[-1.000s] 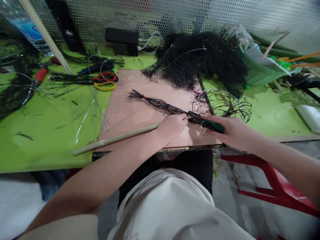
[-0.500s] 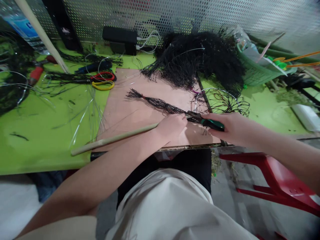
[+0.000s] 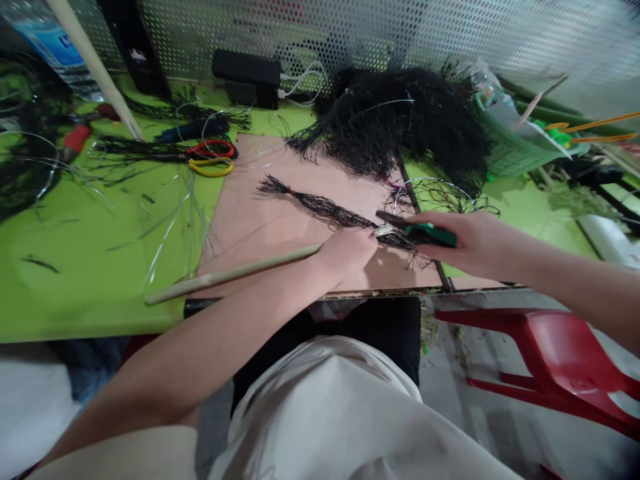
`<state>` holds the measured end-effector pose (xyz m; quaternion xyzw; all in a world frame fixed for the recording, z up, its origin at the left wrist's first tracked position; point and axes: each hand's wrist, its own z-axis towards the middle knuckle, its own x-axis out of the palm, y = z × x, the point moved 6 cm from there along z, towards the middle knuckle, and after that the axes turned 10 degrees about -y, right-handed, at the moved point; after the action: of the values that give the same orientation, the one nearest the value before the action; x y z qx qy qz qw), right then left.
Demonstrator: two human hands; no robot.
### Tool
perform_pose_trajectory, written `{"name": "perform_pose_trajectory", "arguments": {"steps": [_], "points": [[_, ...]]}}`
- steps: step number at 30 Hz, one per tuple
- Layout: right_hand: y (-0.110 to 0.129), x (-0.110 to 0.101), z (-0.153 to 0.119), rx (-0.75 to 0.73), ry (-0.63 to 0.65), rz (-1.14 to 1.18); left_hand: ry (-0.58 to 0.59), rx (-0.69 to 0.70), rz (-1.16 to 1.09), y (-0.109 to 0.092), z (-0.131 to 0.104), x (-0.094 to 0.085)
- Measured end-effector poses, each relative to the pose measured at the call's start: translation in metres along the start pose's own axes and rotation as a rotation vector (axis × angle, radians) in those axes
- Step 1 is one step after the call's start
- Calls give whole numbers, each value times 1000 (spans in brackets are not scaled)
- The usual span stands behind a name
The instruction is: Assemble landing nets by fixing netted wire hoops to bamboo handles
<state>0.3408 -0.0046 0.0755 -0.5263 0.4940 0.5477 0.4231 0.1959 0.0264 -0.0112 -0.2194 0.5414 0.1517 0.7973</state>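
Observation:
My left hand (image 3: pixel 351 251) is wrapped round a pale wooden stick (image 3: pixel 235 273), near its right end. The stick's tip, with a light binding, pokes out past my fingers. Green-handled pliers (image 3: pixel 425 233) are in my right hand (image 3: pixel 463 233), their dark jaws just above and right of that tip, apart from it as far as I can tell. Behind my left hand a bundle of black netting (image 3: pixel 320 208), tied with a reddish band near its left end, lies slantwise on the pinkish board (image 3: pixel 260 233) and passes beneath the stick's tip.
A heap of black netting (image 3: pixel 395 127) lies at the back, beside a green basket (image 3: pixel 515 143). At left are scissors (image 3: pixel 213 159) with red and yellow handles, loose clear strands and a bottle (image 3: pixel 60 50). A red stool (image 3: pixel 565 347) stands at lower right.
The pliers' jaws have come up off the stick's bound tip and moved slightly right. More of the light binding shows. My left hand keeps its hold, and the view has shifted a little.

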Motion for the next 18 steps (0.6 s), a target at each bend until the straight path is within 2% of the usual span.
{"name": "perform_pose_trajectory", "arguments": {"steps": [3,4,8,9,14,18], "points": [[6,-10,1,65,-127,-6,13,0,3,0,0,2],[7,-8,1,75,-115,-17,14,4,1,0,0,3],[4,11,1,71,123,-66,0,12,-4,-1,0,5],[2,11,2,72,137,-81,-3,3,-1,-1,0,5],[1,5,4,87,-30,-125,-6,-42,-22,0,-1,3],[2,22,-9,65,61,-133,-14,-56,-63,1,0,7]]}}
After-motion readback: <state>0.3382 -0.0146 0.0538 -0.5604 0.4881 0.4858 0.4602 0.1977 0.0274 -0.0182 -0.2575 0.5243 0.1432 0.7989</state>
